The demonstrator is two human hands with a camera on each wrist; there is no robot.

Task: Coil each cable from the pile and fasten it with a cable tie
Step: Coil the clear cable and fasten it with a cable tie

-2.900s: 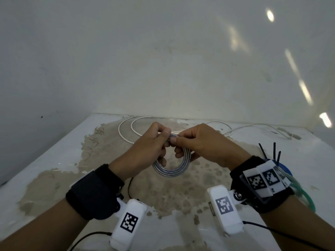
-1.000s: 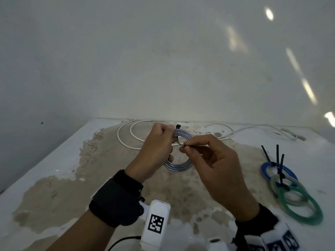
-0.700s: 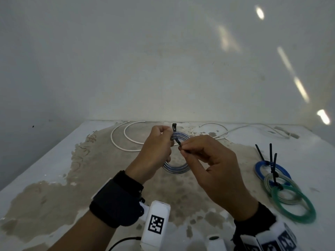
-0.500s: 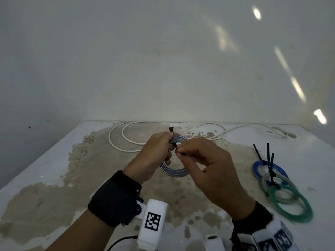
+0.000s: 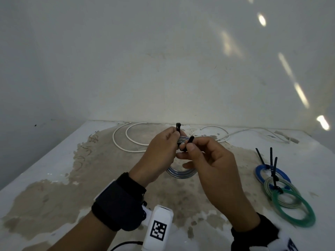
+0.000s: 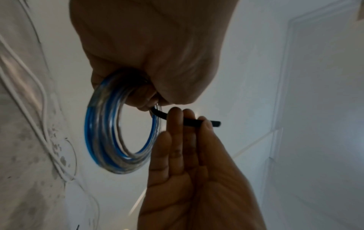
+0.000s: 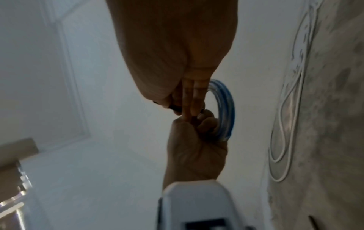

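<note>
Hands (image 5: 159, 153) threading tie (image 5: 188, 142) round coil (image 5: 181, 173)

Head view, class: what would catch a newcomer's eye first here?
Mid-frame, the left hand grips a clear-and-blue coiled cable above the table while the right hand pinches a black cable tie beside it. At the right lie three tied coils.

Black straps (image 5: 118, 203) wrap both bare forearms, each bearing a white marker-tagged camera block (image 5: 159, 228).
</note>
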